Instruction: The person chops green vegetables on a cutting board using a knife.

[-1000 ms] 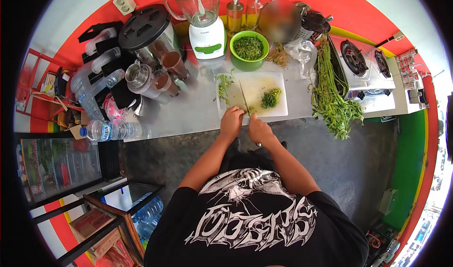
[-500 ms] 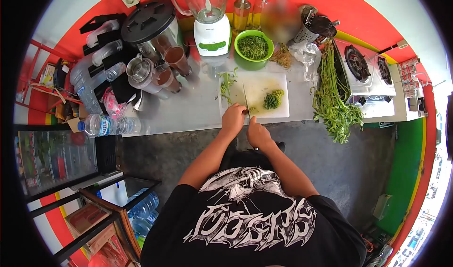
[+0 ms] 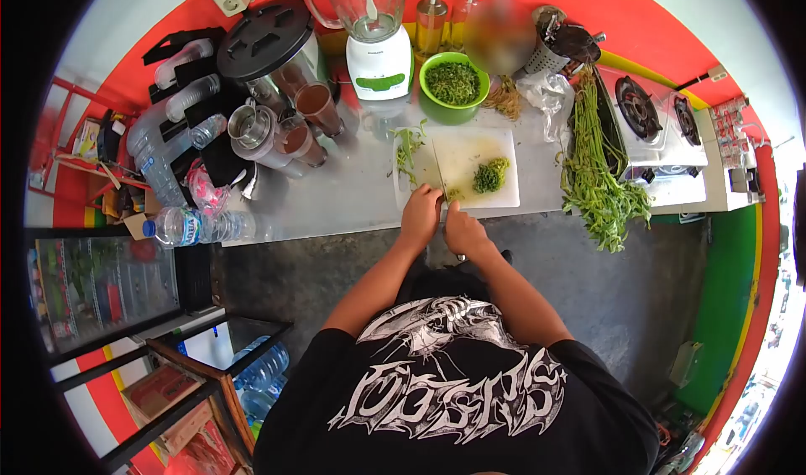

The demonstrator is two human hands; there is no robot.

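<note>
A white cutting board [image 3: 462,143] lies at the table's front edge. My right hand [image 3: 466,230] is wrapped round the handle of a knife [image 3: 439,166], whose blade points away across the board. Just left of the blade, my left hand [image 3: 422,213] is closed at the board's front edge; what its fingers hold is too small to tell. A mound of chopped greens [image 3: 490,175] sits on the board's right half, with a few bits near the blade. Leafy sprigs [image 3: 409,149] lie at its left. Behind the board stands a green bowl [image 3: 453,112] of chopped greens.
Long leafy stalks [image 3: 592,160] lie at the right beside a gas stove [image 3: 667,152]. A blender [image 3: 378,68] and pump bottles stand behind. Cups of brown drink [image 3: 317,110], a steel container and a lying water bottle [image 3: 178,226] are at the left.
The view has shifted slightly. Both hands remain at the board's front edge, with the knife between them; the mound of greens looks about the same.
</note>
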